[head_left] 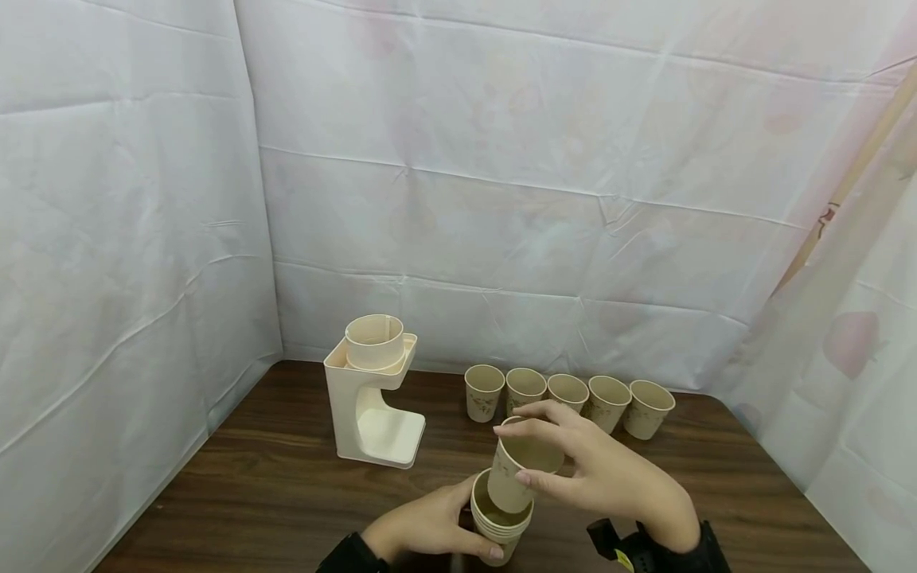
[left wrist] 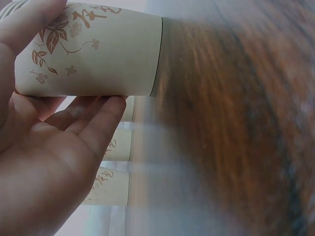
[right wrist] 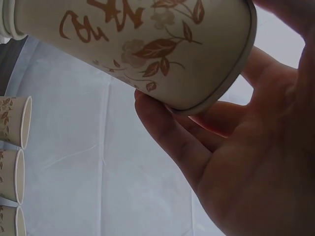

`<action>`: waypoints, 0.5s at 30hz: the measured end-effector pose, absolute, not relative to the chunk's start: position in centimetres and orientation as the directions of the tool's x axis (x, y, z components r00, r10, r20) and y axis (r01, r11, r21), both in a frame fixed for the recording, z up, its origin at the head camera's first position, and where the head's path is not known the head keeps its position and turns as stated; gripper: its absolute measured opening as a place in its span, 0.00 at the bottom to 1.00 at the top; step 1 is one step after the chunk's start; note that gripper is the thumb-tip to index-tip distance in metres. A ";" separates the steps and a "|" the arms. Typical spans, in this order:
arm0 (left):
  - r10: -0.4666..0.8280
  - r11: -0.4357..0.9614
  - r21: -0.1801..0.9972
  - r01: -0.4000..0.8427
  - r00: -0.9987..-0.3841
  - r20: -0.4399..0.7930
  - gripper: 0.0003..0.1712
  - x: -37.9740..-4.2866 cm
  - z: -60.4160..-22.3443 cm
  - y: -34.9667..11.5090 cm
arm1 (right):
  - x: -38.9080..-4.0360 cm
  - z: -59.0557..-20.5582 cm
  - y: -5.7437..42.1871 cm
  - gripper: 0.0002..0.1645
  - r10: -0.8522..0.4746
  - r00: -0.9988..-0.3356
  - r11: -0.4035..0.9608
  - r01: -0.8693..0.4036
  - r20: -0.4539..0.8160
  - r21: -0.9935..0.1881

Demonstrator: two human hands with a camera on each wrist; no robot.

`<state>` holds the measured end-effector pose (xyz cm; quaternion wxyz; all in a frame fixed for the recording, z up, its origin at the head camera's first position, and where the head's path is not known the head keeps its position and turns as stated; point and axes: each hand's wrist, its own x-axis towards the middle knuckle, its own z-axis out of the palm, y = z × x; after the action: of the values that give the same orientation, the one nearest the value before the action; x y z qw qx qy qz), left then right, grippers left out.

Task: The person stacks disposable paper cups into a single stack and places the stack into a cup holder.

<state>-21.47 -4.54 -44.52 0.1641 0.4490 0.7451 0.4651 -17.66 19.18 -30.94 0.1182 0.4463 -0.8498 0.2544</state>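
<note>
My left hand (head_left: 437, 521) grips a stack of nested paper cups (head_left: 504, 521) low at the table's front; several rims show one above another. In the left wrist view the stack's outermost cup (left wrist: 93, 54) carries a brown leaf and flower print, with thumb and fingers around it. My right hand (head_left: 583, 454) holds a single paper cup (head_left: 510, 477) by its upper part, thumb on the near side and fingers over the far side. That cup is tilted, its bottom still inside the top of the stack. Its printed wall (right wrist: 162, 49) fills the upper right wrist view.
Several paper cups stand upright in a row at the back right, the leftmost cup (head_left: 483, 395) a little apart. A cream stand (head_left: 349, 418) with a round holder (head_left: 375, 342) on top stands left of them on the dark wooden table (head_left: 251, 477). White cloth (head_left: 444, 199) hangs behind.
</note>
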 end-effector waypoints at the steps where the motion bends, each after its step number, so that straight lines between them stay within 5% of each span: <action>1: 0.823 0.162 0.842 0.515 -0.541 0.173 0.45 -21.5 -44.5 -4.5 | -17.7 -31.0 19.1 0.25 -0.703 -0.571 0.461 -0.820 0.423 -0.340; 15: 0.823 0.167 0.838 0.519 -0.542 0.171 0.39 -21.5 -44.5 -4.5 | -17.5 -31.9 18.3 0.30 -0.746 -0.560 0.500 -0.829 0.361 -0.252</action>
<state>-21.52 -4.54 -44.55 0.1643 0.4496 0.7461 0.4629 -17.54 18.35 -31.91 0.1026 0.4579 -0.8599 0.2012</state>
